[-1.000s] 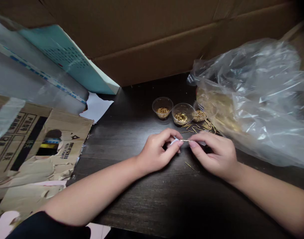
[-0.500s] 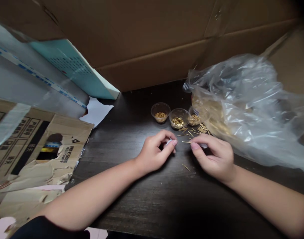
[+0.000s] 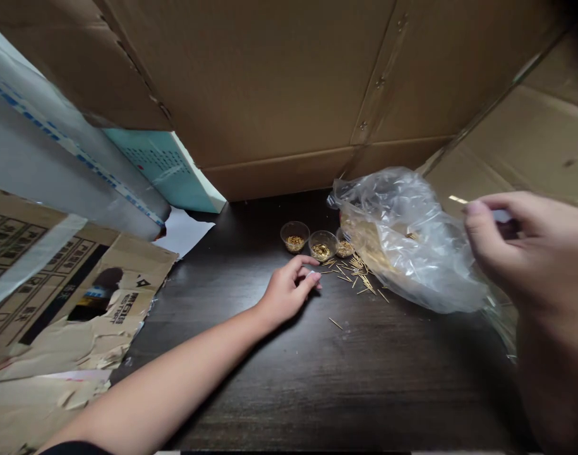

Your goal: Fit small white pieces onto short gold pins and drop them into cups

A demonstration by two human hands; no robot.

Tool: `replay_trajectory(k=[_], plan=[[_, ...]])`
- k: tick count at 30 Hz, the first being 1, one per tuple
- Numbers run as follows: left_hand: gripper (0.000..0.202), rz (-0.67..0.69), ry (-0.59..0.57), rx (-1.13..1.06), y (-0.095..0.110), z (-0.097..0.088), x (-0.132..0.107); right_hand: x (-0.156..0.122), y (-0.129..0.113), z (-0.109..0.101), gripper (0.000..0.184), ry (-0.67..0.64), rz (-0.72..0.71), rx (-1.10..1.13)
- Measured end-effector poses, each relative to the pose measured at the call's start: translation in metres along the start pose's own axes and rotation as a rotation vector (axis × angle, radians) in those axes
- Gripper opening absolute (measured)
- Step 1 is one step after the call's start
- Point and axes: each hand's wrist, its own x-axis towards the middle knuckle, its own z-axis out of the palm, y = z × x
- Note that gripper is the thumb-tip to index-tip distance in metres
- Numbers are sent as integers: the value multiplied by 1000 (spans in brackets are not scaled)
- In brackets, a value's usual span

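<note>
My right hand (image 3: 520, 240) is raised at the right, above the table and near the plastic bag. Its thumb and index finger pinch a thin gold-coloured pin (image 3: 458, 199); a pale bit shows behind the fingers. Low over the table, my left hand (image 3: 289, 291) has its fingers curled in, with something small and whitish at the thumb tip that I cannot make out. Just beyond it stand clear cups (image 3: 295, 235) holding small gold-coloured pieces. Loose pins (image 3: 359, 270) lie scattered in front of the cups, and a single pin (image 3: 335, 323) lies nearer to me.
A crumpled clear plastic bag (image 3: 421, 253) with yellowish contents lies right of the cups. Cardboard walls (image 3: 279, 95) enclose the back and right of the dark table (image 3: 279, 392). At the left are a torn printed carton (image 3: 127, 278), a white sheet (image 3: 189, 230) and a light-blue panel (image 3: 170, 167).
My right hand has lifted up and to the right, away from the left hand, still pinching the pin. The view has shifted. My left hand stays near the cups.
</note>
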Motion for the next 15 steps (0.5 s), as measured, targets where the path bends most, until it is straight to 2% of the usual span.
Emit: replay_trajectory(k=[3,5,6,8,10,13,15], plan=[[23,8,-25,-5,-1,1,0,5,25,10,32,-414,103,-34],[23,22,-43,20,-1,1,-1,5,33,19,32,-607,99,27],[23,30,-47,41,-1,1,-1,6,35,22,33,-661,95,50],[23,48,-44,86,1,1,-1,11,34,25,37,-699,83,14],[22,70,-42,134,2,0,-2,20,25,22,38,-661,63,-55],[21,110,-48,183,1,0,-2,38,-7,18,35,-594,-44,-47],[21,127,-54,193,0,0,-1,49,-37,23,33,-652,-213,-26]])
